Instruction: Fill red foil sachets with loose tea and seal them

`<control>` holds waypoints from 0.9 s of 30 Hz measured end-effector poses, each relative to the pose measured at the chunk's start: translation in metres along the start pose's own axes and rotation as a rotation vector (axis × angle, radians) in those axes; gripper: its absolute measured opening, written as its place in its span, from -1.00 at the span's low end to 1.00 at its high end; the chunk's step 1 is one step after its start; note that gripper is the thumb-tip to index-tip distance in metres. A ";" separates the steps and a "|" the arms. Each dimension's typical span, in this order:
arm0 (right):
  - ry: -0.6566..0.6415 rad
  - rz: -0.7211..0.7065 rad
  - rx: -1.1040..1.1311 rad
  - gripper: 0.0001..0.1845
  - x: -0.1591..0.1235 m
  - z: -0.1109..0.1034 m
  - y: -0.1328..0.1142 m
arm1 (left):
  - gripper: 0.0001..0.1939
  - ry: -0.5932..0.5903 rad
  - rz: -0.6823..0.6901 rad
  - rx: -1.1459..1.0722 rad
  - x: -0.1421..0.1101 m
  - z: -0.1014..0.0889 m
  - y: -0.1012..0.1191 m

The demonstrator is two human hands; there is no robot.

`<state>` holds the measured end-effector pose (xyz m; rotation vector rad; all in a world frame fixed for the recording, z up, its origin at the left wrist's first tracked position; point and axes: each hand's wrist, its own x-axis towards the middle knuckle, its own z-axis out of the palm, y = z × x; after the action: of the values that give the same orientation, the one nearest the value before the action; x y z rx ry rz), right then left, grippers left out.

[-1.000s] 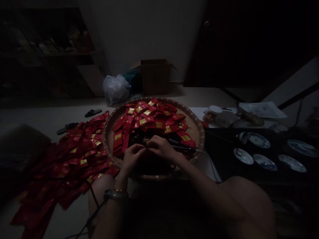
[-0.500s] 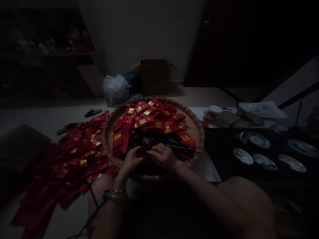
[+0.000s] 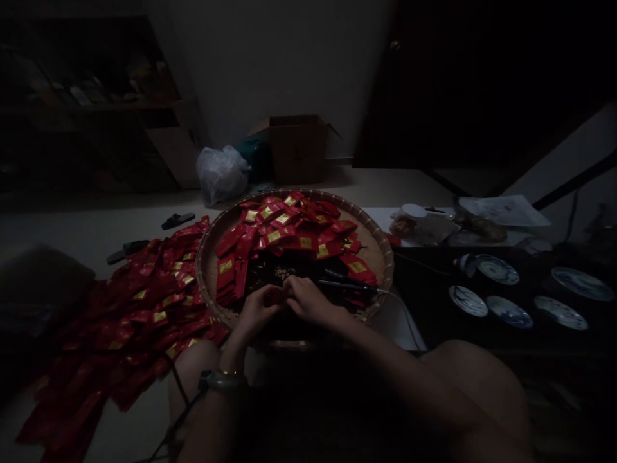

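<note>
My left hand [image 3: 258, 310] and my right hand [image 3: 309, 301] meet over the near part of a round woven bamboo tray [image 3: 383, 247]. The fingers of both are curled in and pinched close together; what sits between them is too dark and hidden to make out. Small red packets [image 3: 282, 222] with gold labels are heaped across the far side of the tray. Between them and my hands lies dark loose material [image 3: 263, 273] with paler bits on it. Just right of my right hand rests a slim black two-armed tool [image 3: 347, 284] with a pale cord.
Many more red packets [image 3: 144, 302] are piled on the floor at left, beside dark slippers [image 3: 177, 220]. Blue-and-white dishes [image 3: 496, 269] stand on a dark surface at right. Behind the tray are a white plastic bag [image 3: 222, 172] and an open cardboard box [image 3: 299, 148].
My right hand has risen slightly and shifted left, its knuckles now more arched against the left fingers. The left hand stays almost in place. The whole view has shifted a little.
</note>
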<state>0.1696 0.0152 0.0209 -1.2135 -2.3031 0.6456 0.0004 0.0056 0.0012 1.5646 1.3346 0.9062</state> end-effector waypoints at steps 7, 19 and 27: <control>-0.048 -0.136 0.015 -0.69 0.001 -0.014 0.001 | -0.73 -0.011 0.010 -0.027 0.000 0.001 0.003; -0.100 -0.231 0.125 -0.47 0.010 -0.013 -0.001 | -0.71 -0.044 -0.033 -0.216 -0.001 -0.001 0.014; 0.227 -0.085 0.404 -0.43 0.001 -0.015 0.011 | -0.58 -0.011 -0.147 -0.387 -0.008 0.000 0.030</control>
<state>0.1843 0.0242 0.0263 -0.9404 -1.9080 0.8445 0.0095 -0.0038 0.0296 1.1578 1.1669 0.9933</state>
